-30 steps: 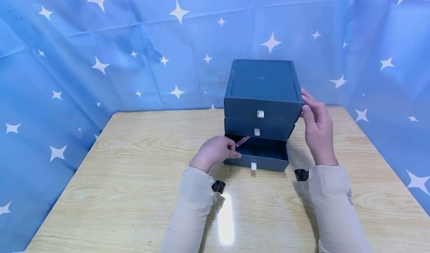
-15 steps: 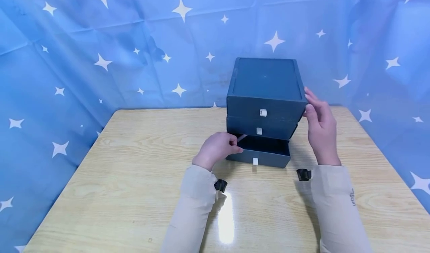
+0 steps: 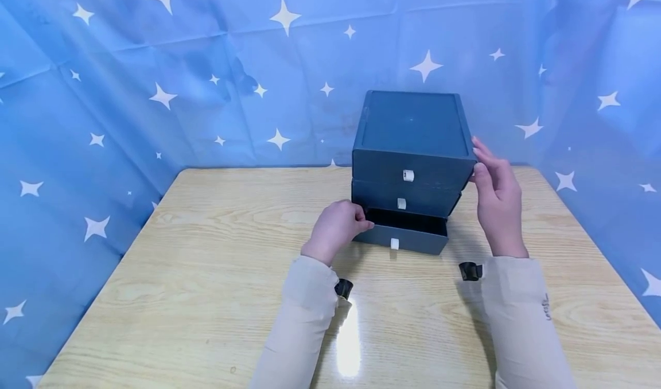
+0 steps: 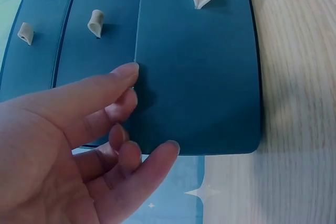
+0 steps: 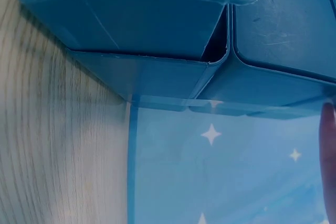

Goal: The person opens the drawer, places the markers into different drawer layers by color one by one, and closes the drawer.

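A dark blue cabinet (image 3: 413, 125) of stacked drawers with white pull tabs stands toward the table's back. Its bottom drawer (image 3: 415, 241) is pulled partway out, its visible inside dark. My left hand (image 3: 337, 228) holds the left corner of that drawer's front with bent fingers; the left wrist view shows fingertips (image 4: 173, 148) at the corner and top edge. My right hand (image 3: 498, 199) rests against the cabinet's right side near the top front corner, fingers fairly straight. Only one right finger (image 5: 328, 156) appears in the right wrist view.
The cabinet stands on a pale wooden table (image 3: 206, 263). A blue curtain (image 3: 232, 79) with white stars hangs behind and beside it. A black wrist mount (image 3: 343, 288) sits at the left cuff, another black mount (image 3: 470, 271) at the right.
The bottom drawer has slid inward, and my left hand has moved with it. The pinkish marked strip seen inside earlier is now out of sight. My right hand keeps its place on the cabinet.
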{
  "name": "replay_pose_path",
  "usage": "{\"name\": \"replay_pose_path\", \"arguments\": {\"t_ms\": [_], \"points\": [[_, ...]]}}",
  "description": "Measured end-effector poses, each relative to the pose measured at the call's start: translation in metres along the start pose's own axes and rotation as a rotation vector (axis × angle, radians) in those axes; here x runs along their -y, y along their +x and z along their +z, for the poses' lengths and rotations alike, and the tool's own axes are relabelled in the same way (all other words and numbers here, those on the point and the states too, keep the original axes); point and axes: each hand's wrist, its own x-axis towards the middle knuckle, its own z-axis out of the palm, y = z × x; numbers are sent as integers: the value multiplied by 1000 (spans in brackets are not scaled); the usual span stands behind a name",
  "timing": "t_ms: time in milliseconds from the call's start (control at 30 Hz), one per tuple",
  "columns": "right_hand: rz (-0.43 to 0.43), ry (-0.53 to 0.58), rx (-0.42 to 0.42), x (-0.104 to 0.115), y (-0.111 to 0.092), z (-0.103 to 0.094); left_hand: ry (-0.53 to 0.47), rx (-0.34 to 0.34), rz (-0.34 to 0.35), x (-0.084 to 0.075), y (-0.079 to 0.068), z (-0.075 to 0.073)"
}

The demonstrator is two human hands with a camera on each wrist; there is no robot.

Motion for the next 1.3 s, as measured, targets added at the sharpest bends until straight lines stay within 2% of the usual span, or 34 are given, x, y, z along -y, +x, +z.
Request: {"name": "replay_pose_path", "arguments": {"t_ms": [700, 933, 1300], "points": [[7, -7, 6, 0, 0, 0, 22, 6, -4, -3, 0, 0], [1, -25, -7, -1, -1, -2, 38, 76, -34, -7, 0, -2], [-1, -17, -6, 0, 0, 0, 46, 80, -41, -5, -1, -6]]}}
